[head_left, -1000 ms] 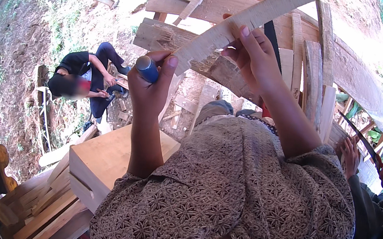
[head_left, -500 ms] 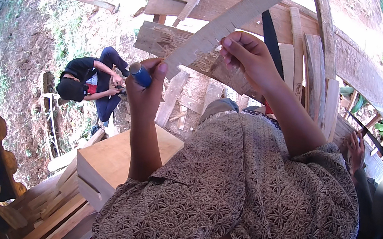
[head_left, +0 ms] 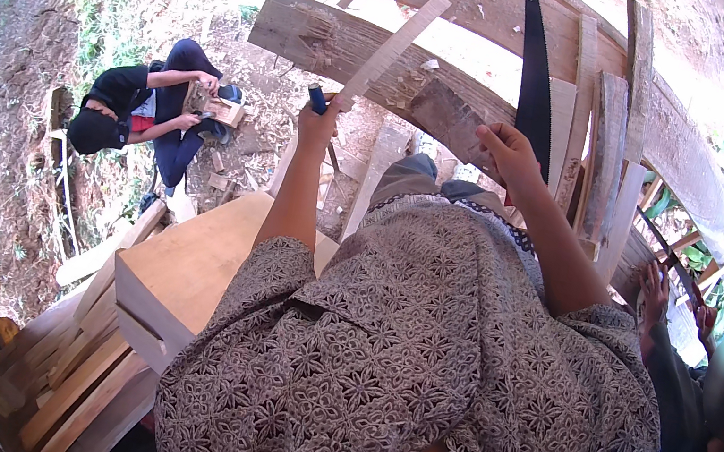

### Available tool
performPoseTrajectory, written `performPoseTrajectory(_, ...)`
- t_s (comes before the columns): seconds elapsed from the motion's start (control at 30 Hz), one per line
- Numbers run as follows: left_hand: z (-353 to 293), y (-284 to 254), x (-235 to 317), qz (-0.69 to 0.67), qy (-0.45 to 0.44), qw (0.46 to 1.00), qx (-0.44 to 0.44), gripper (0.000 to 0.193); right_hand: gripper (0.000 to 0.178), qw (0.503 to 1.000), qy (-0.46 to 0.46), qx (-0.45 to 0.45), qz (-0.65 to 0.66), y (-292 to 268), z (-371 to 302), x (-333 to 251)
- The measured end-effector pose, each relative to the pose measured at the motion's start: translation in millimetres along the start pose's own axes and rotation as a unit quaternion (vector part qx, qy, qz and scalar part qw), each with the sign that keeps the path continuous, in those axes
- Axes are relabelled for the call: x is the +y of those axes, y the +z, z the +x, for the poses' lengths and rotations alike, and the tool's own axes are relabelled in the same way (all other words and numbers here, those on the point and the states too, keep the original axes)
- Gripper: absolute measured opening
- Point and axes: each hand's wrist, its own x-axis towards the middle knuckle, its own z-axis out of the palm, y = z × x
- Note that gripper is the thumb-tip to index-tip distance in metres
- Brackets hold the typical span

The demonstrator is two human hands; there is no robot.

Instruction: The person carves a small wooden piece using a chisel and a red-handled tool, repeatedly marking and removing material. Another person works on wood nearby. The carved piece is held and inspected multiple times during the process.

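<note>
My left hand [head_left: 317, 128] is closed around a long thin wooden strip [head_left: 399, 45] that slants up and away to the right. The same hand also holds a blue-handled tool [head_left: 316, 100]; its kind is hidden by my fingers. My right hand [head_left: 514, 160] pinches the right end of a short, weathered board piece [head_left: 446, 114], thumb on top. That piece lies over a long rough plank [head_left: 375, 63] in front of me; whether it is lifted I cannot tell. Just beyond my right hand rests a handsaw [head_left: 538, 78] with a black blade, its handle mostly hidden behind my forearm.
Upright and slanted boards [head_left: 606, 152] lean at the right. A pale wooden box [head_left: 203, 262] stands near left above stacked planks [head_left: 81, 390]. One person [head_left: 119, 104] sits at the left handling a wooden piece; another person's hand [head_left: 654, 292] is beside a second saw [head_left: 676, 264] at the right.
My left hand has lowered, carrying the strip away from me and down. My right hand has left the strip's edge and come down onto the short board piece.
</note>
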Motion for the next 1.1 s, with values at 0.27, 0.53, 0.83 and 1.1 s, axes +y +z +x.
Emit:
performPoseTrajectory(0.27,32.1,-3.0,-19.4,0.164,0.017,0.986,0.004,0.051,0.028,0.994,0.037,0.029,-0.102,6.1,12.0,-0.1)
performPoseTrajectory(0.53,40.4,-34.8,34.1,-0.054,0.176,0.983,-0.009,0.038,0.028,0.94,-0.095,0.085,-0.317,19.3,61.8,21.8)
performPoseTrajectory(0.83,62.5,-5.8,120.5,-0.285,0.205,0.933,-0.076,0.024,0.089,0.777,-0.181,0.144,-0.585,31.7,77.4,44.9)
performPoseTrajectory(1.1,97.7,11.3,122.1,-0.051,0.309,0.946,-0.083,0.029,0.122,0.792,-0.093,0.111,-0.594,17.7,87.3,89.8)
